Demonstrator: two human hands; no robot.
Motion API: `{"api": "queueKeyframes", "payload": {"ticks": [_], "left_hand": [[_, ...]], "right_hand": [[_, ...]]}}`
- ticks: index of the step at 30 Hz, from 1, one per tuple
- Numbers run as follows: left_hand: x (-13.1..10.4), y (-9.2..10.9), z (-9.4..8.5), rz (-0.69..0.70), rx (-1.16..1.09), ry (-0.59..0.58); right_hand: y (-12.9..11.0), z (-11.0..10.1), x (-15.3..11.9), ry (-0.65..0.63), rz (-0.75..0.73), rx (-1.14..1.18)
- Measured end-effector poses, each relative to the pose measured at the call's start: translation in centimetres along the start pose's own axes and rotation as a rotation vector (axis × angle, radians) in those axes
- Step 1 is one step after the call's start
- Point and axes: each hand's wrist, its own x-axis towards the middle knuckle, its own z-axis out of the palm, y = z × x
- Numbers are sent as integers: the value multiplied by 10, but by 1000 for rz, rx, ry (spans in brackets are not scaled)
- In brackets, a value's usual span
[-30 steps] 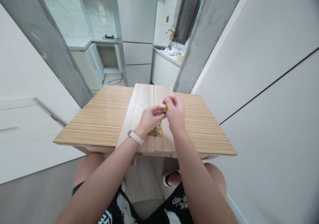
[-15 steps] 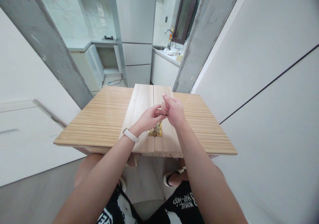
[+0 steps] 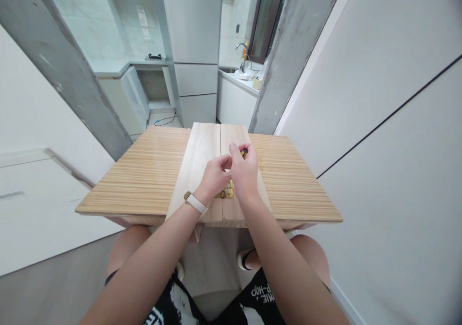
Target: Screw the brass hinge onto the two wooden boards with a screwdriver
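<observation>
Visibly, right hand (image 3: 246, 173) grasps yellow-and-black item (image 3: 244, 153), left hand (image 3: 213, 175) grip cannot be determined; a knock could shift the hinge (image 3: 228, 190) near the tabletop's (image 3: 137, 175) front edge.

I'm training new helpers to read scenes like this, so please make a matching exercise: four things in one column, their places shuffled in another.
Things
1. Watch
2. Hinge
3. Yellow-and-black item
4. Faucet

Places
A. At the sink
B. Across the seam between the two pale boards
C. In the right hand
D. On the left wrist

Right pairs: 1-D, 2-B, 3-C, 4-A
</observation>
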Motion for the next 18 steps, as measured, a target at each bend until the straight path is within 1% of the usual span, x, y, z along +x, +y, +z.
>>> {"api": "queueKeyframes", "payload": {"ticks": [2, 4, 5, 7, 9, 10, 12, 14, 16, 18], "left_hand": [[1, 1, -2, 17, 30, -29], [3, 2, -6, 3, -9, -116], [4, 2, -9, -11, -51, -171], [6, 2, -14, -42, -159, -278], [8, 1, -17, -67, -263, -357], [9, 0, -18, -76, -296, -375], [10, -3, -17, -90, -308, -364], [9, -7, -15, -99, -293, -323], [8, -8, -12, -97, -266, -291], [6, -7, -10, -68, -206, -278]], "right_hand": [[3, 4, 1, 33, -7, -12], [7, 4, 8, 17, 6, 14], [9, 2, 14, -15, 18, 38], [10, -2, 26, -147, 46, 94], [8, -7, 36, -348, 85, 153], [6, -10, 40, -447, 113, 178], [3, -15, 45, -589, 168, 208], [0, -19, 47, -634, 187, 212], [0, -21, 46, -615, 159, 195], [1, -22, 43, -538, 100, 172]]}}
